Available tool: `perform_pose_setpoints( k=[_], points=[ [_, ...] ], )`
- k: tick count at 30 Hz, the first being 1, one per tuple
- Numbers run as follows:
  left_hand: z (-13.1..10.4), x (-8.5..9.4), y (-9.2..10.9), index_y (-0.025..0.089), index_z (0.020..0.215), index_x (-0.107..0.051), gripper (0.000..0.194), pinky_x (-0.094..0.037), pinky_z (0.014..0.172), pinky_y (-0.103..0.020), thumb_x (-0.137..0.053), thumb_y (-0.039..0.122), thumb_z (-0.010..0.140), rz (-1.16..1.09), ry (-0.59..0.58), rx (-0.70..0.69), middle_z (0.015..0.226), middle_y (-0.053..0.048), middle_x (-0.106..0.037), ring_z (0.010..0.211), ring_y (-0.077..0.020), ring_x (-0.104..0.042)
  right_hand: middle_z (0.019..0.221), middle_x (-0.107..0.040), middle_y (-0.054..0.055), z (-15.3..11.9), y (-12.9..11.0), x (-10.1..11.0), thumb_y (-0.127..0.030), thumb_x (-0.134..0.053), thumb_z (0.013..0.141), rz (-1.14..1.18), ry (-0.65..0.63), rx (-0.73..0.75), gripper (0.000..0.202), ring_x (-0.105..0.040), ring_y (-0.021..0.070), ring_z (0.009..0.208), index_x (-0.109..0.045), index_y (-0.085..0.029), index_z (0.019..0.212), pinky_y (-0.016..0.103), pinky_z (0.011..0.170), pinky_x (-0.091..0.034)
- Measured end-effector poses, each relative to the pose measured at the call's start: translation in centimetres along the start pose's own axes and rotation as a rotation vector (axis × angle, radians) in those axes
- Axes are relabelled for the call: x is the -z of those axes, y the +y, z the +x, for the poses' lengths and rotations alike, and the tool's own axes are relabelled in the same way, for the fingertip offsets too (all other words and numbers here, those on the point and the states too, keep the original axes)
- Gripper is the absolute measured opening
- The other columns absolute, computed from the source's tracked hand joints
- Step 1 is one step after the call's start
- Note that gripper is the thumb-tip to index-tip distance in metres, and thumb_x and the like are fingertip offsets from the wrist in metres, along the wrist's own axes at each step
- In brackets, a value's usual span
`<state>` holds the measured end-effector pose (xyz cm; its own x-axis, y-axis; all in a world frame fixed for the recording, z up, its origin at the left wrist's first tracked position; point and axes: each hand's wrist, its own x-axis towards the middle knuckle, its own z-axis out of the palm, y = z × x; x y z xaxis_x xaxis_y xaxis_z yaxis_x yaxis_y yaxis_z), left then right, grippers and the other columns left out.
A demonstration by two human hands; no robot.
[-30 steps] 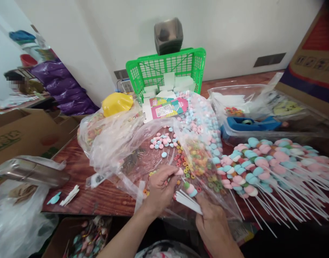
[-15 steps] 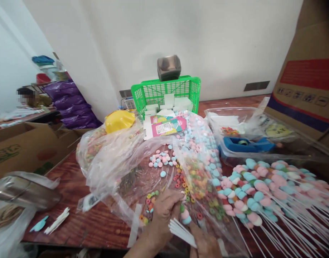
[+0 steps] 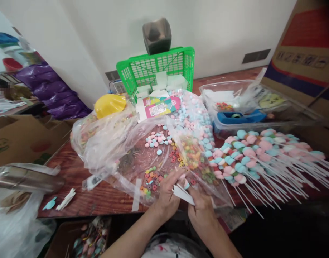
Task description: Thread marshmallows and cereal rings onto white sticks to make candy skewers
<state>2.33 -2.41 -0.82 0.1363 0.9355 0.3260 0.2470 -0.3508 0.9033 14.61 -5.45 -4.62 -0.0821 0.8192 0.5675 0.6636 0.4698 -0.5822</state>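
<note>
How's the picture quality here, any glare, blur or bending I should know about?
Head view: the sticks' tips near the right hand look soft; glossy highlights on the purple bags and clear plastic sheet; dark upper right corner.

I can read no words or numbers. Before me, the multicoloured card (image 3: 164,104) bears a square QR-type code. At my right, the large carton (image 3: 290,77) shows a row of boxed handling symbols, blurred; at my left, green lettering on the open carton (image 3: 24,138) is illegible.
</note>
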Motion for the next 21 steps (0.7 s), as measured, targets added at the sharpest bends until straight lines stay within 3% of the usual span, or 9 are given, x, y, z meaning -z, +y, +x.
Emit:
perform_pose_setpoints(
  k=[5,8,10,12,14,17,19,21],
  points=[
    [0.2,0.4,-0.4,0.024,0.117,-0.065,0.031,-0.053,0.090,-0.037,-0.052,0.034,0.091,-0.111,-0.019,0.125,0.115,-0.007,-0.068,0.101,-0.0199,-0.065,0.071,-0.070,0.007,0.3,1.4,1.3,-0.004,-0.036,0.075,-0.048,-0.031,-0.075,0.041,-0.065,0.0190,0.060,-0.068,-0.013,0.098,0.028,0.057,-0.051],
    [2.2,2.5,-1.2,0.025,0.125,-0.057,0.039,-0.057,0.074,-0.032,-0.054,0.037,0.089,-0.191,0.100,0.154,0.116,-0.008,-0.066,0.089,-0.0176,-0.067,0.066,-0.067,0.005,0.7,2.7,2.4,-0.013,-0.039,0.080,0.043,-0.077,-0.203,0.032,-0.061,0.0178,0.058,-0.069,-0.015,0.090,0.027,0.054,-0.049],
    [4.2,4.1,-1.9,0.022,0.125,-0.056,0.041,-0.056,0.063,-0.030,-0.056,0.035,0.086,-0.098,0.155,0.158,0.107,-0.009,-0.068,0.077,-0.0162,-0.066,0.058,-0.061,0.002,0.7,3.2,2.5,-0.024,-0.042,0.085,0.145,-0.060,-0.320,0.028,-0.055,0.0159,0.051,-0.068,-0.016,0.076,0.025,0.049,-0.045],
    [6.4,5.3,-2.7,0.016,0.113,-0.065,0.031,-0.055,0.065,-0.032,-0.057,0.028,0.084,0.133,0.052,0.114,0.096,-0.009,-0.071,0.074,-0.0173,-0.065,0.053,-0.056,0.000,0.6,3.3,2.2,-0.033,-0.046,0.088,0.249,-0.026,-0.414,0.032,-0.051,0.0144,0.048,-0.065,-0.016,0.069,0.024,0.046,-0.042],
    [8.3,5.7,-3.3,0.015,0.102,-0.070,0.025,-0.052,0.080,-0.037,-0.058,0.017,0.080,0.378,-0.158,-0.013,0.097,-0.010,-0.071,0.086,-0.0207,-0.065,0.051,-0.053,-0.001,0.5,3.2,1.5,-0.036,-0.048,0.088,0.323,0.011,-0.459,0.033,-0.049,0.0135,0.047,-0.065,-0.016,0.069,0.023,0.046,-0.041],
    [10.1,5.2,-4.1,0.016,0.099,-0.070,0.034,-0.045,0.094,-0.039,-0.056,0.003,0.071,0.638,-0.471,-0.208,0.107,-0.010,-0.068,0.103,-0.0239,-0.060,0.051,-0.052,-0.002,0.5,2.9,0.8,-0.037,-0.050,0.087,0.366,0.042,-0.480,0.033,-0.049,0.0129,0.048,-0.063,-0.017,0.064,0.023,0.048,-0.041],
    [10.5,4.8,-4.5,0.016,0.099,-0.070,0.038,-0.045,0.093,-0.038,-0.053,0.000,0.069,0.737,-0.585,-0.271,0.107,-0.011,-0.067,0.104,-0.0238,-0.058,0.052,-0.052,-0.002,0.5,2.9,0.6,-0.039,-0.051,0.087,0.378,0.057,-0.495,0.034,-0.049,0.0127,0.048,-0.063,-0.017,0.063,0.023,0.049,-0.042],
    [10.4,4.7,-4.8,0.014,0.100,-0.068,0.034,-0.046,0.091,-0.035,-0.051,0.002,0.073,0.787,-0.609,-0.308,0.104,-0.011,-0.066,0.102,-0.0229,-0.057,0.053,-0.052,-0.002,0.6,3.1,0.6,-0.039,-0.051,0.087,0.380,0.067,-0.506,0.033,-0.049,0.0129,0.049,-0.064,-0.017,0.065,0.023,0.050,-0.042]
  ],
)
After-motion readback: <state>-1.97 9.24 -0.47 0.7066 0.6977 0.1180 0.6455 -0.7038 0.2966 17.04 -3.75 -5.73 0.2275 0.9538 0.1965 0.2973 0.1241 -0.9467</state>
